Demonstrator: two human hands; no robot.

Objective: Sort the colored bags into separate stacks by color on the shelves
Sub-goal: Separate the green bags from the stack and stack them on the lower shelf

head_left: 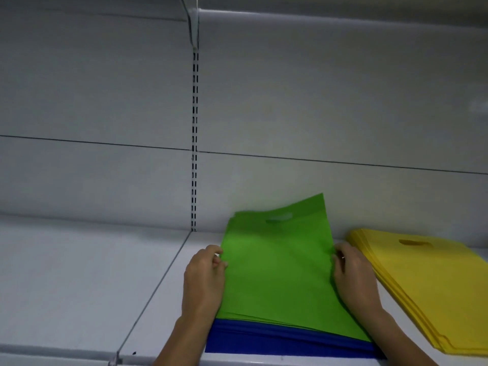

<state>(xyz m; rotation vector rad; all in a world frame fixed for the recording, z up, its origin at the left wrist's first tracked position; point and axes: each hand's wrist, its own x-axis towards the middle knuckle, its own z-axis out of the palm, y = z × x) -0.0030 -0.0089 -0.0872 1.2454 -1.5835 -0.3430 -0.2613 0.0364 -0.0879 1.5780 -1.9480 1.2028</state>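
The left hand (pixel 204 276) pinches the left edge of the green bags (pixel 280 270), and the right hand (pixel 353 278) grips their right edge with curled fingers. The far end of the top green bag is lifted and tilted. The green bags lie on a stack of blue bags (pixel 277 339) on the white shelf (pixel 87 281). Just to the right, apart from them, a stack of yellow bags (pixel 433 286) lies flat.

White metal shelf (pixel 79 273), 2 panels w/ a seam (pixel 158 276) btwn them. On the R panel: blue bags (pixel 264 339) flat at the front edge, green bags (pixel 277 273) stacked on top. Yellow bags (pixel 427 281), 1 stack, near on the R, not touching.
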